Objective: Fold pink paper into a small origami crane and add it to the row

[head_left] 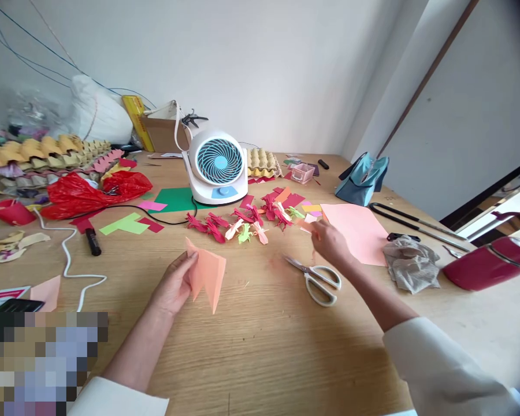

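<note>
A folded sheet of peach paper (213,271) is pinched between the thumb and fingers of my left hand (179,283), its flaps hanging apart above the table. My right hand (331,240) is closed by the left edge of a large pink sheet (359,231); small peach scraps show at its fingertips, but what it grips is unclear. Below it, a pair of scissors (316,278) with white handles lies on the wood, blades slightly apart. Beyond both hands, several twisted paper pieces (214,225) in crimson, peach and green form a loose row.
A white fan (219,167) stands at the back centre. Left are a red plastic bag (95,193), egg trays (39,153), a black marker (92,241) and a white cable (69,260). Right are a blue bag (361,182), crumpled plastic (411,263) and a crimson bottle (485,266).
</note>
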### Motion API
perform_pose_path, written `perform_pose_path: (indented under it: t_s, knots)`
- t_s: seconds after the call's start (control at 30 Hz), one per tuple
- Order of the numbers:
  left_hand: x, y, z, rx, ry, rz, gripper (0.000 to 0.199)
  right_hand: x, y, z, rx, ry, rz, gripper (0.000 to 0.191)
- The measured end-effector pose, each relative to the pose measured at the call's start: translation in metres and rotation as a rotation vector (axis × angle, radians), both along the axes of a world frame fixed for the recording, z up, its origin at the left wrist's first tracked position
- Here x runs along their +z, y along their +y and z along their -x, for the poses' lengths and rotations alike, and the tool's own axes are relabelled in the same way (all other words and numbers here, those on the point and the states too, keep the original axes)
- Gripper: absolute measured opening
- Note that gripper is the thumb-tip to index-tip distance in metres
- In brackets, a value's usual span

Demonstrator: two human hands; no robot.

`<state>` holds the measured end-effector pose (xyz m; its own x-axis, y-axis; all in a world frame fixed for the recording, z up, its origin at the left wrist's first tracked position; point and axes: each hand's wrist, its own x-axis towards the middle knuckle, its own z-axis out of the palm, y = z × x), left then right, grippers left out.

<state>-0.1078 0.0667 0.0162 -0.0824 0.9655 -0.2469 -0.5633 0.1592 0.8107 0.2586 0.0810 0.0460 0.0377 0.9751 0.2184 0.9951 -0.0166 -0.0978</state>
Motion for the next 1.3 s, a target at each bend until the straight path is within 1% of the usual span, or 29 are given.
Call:
perform_pose_path:
  t_s: [0.07, 0.17, 0.27, 0.37, 0.43, 0.5, 0.6, 0.63, 0.7, 0.8, 0.87, 0.93, 1.03, 1.13, 1.23, 1.27, 1.3]
  knots:
    - [-0.007, -0.002, -0.007, -0.100, 0.111, -0.027, 0.029, -0.005, 0.024, -0.027, -0.097, -0.008, -0.023, 0.034]
    - [-0.014, -0.006, -0.014, -0.232, 0.211, -0.053, 0.033, -0.018, 0.057, -0.050, -0.174, -0.006, -0.022, 0.038]
    - [-0.016, -0.009, -0.016, -0.294, 0.301, -0.047, 0.032, -0.033, 0.078, -0.056, -0.166, 0.020, 0.060, 0.035]
    - [-0.014, -0.011, -0.017, -0.318, 0.337, -0.029, 0.033, -0.041, 0.081, -0.055, -0.150, 0.040, 0.062, 0.040]
    - [-0.012, -0.013, -0.019, -0.324, 0.350, -0.018, 0.035, -0.040, 0.073, -0.052, -0.130, 0.045, 0.016, 0.044]
    - [-0.010, -0.014, -0.021, -0.329, 0.359, -0.016, 0.036, -0.035, 0.055, -0.046, -0.077, 0.056, -0.017, 0.045]
    - [-0.009, -0.016, -0.023, -0.349, 0.383, -0.023, 0.037, -0.029, 0.012, -0.030, 0.088, 0.088, -0.022, 0.036]
    - [-0.009, -0.017, -0.023, -0.348, 0.395, -0.030, 0.038, -0.029, -0.004, -0.025, 0.193, 0.129, -0.015, 0.033]
    - [-0.011, -0.018, -0.024, -0.333, 0.420, -0.052, 0.038, -0.032, -0.039, -0.015, 0.285, 0.133, -0.002, 0.029]
    - [-0.013, -0.020, -0.026, -0.333, 0.426, -0.083, 0.038, -0.041, -0.081, -0.008, 0.287, 0.062, 0.009, 0.028]
    - [-0.015, -0.021, -0.029, -0.351, 0.419, -0.102, 0.038, -0.045, -0.098, -0.009, 0.248, 0.033, 0.024, 0.027]
    - [-0.016, -0.022, -0.032, -0.367, 0.426, -0.121, 0.038, -0.047, -0.107, -0.012, 0.232, 0.001, 0.037, 0.027]
    - [-0.018, -0.025, -0.036, -0.390, 0.463, -0.152, 0.038, -0.048, -0.111, -0.023, 0.210, -0.063, 0.084, 0.033]
    - [-0.020, -0.027, -0.039, -0.410, 0.491, -0.184, 0.037, -0.046, -0.114, -0.038, 0.126, -0.156, 0.136, 0.038]
    - [-0.020, -0.028, -0.046, -0.439, 0.473, -0.189, 0.036, -0.036, -0.116, -0.045, 0.025, -0.240, 0.163, 0.034]
    - [-0.020, -0.027, -0.049, -0.450, 0.463, -0.186, 0.036, -0.030, -0.115, -0.043, 0.011, -0.241, 0.155, 0.029]
    - [-0.019, -0.027, -0.053, -0.457, 0.457, -0.183, 0.036, -0.024, -0.112, -0.038, 0.043, -0.211, 0.131, 0.023]
